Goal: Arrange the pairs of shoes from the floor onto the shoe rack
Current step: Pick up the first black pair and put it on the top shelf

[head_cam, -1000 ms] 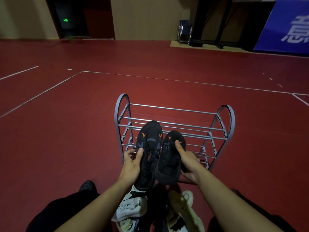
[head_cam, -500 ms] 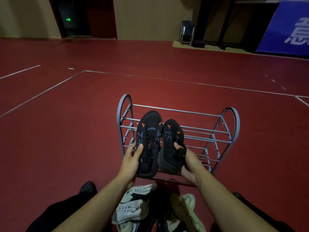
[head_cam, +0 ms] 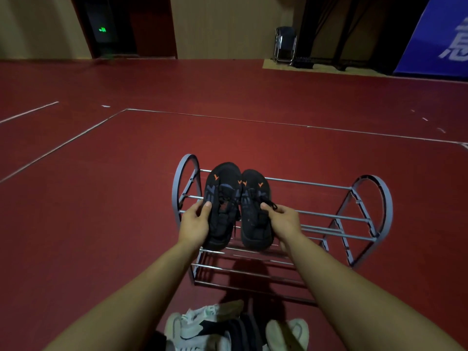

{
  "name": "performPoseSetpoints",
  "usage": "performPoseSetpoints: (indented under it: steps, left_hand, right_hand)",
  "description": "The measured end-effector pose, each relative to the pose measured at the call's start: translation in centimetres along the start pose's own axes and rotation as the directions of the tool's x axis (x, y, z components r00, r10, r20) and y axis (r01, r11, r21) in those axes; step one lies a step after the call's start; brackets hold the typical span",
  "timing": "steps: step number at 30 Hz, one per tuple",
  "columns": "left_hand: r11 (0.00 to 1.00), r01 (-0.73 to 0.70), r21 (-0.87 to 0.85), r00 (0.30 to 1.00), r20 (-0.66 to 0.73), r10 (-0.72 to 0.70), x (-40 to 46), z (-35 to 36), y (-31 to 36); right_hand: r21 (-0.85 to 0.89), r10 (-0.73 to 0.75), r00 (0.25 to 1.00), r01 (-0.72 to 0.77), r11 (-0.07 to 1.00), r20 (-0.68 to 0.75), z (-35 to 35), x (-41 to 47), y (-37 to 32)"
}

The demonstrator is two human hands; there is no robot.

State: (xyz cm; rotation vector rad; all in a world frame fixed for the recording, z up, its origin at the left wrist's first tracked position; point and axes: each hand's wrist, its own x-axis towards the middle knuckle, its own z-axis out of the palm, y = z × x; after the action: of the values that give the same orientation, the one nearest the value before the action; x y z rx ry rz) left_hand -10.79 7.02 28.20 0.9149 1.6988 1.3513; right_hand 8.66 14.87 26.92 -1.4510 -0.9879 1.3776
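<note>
The left hand (head_cam: 195, 224) grips the left black shoe (head_cam: 220, 203) by its side, and the right hand (head_cam: 283, 220) holds the right black shoe (head_cam: 254, 211), thumb on top. Both shoes lie side by side on the top bars of the shoe rack (head_cam: 374, 198), at its left end. I judge the placing step is nearly done (the next move is to let go gently). More shoes (head_cam: 200, 328) wait on the red floor (head_cam: 88, 224) of a dim hall.
</note>
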Motion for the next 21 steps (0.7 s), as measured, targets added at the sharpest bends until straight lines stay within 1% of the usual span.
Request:
performPoseSetpoints:
  steps: [4, 6, 9, 11, 13, 15, 17, 19, 21]
  left_hand:
    - [1.000, 0.016, 0.019, 1.000, -0.018, -0.015, 4.1, 1.2, 0.1]
    - [0.999, 0.021, 0.049, 0.998, -0.052, -0.018, 5.9, 1.9, 0.1]
    - [0.990, 0.024, 0.138, 0.994, -0.109, -0.008, 8.0, 2.6, -0.4]
    - [0.982, 0.034, 0.188, 0.993, -0.117, -0.012, 8.9, 2.9, -0.6]
    - [0.967, 0.035, 0.251, 0.993, -0.117, -0.006, 9.5, 3.1, -0.7]
    - [0.946, 0.013, 0.325, 0.990, -0.138, 0.034, 10.0, 3.0, -0.9]
    - [0.934, 0.001, 0.357, 0.984, -0.166, 0.062, 10.2, 2.4, -1.0]
    - [0.930, 0.014, 0.368, 0.989, -0.142, 0.041, 10.1, 1.7, -0.8]
    - [0.924, 0.013, 0.383, 0.998, -0.065, 0.013, 10.0, 1.3, -0.6]
  right_hand:
    - [0.032, 0.023, 0.998, -0.022, 0.999, -0.052, 2.0, 3.9, -0.3]
    - [-0.009, 0.020, 0.997, -0.021, 1.000, -0.068, 2.7, 5.3, -0.3]
    - [-0.041, 0.023, 0.998, -0.025, 0.999, -0.066, 3.4, 7.0, -0.1]
    - [-0.106, -0.006, 0.998, 0.000, 0.994, -0.062, 3.6, 7.5, -0.2]
    - [-0.219, -0.051, 0.998, 0.042, 0.975, -0.035, 3.7, 7.6, -0.5]
    - [-0.317, -0.104, 0.995, 0.094, 0.944, -0.014, 3.8, 7.6, -0.7]
    - [-0.390, -0.144, 0.989, 0.126, 0.912, -0.016, 3.9, 7.3, -0.7]
    - [-0.428, -0.127, 0.991, 0.097, 0.899, -0.041, 3.8, 7.0, -0.6]
    - [-0.428, -0.098, 0.993, 0.058, 0.902, -0.072, 3.5, 6.6, -0.5]
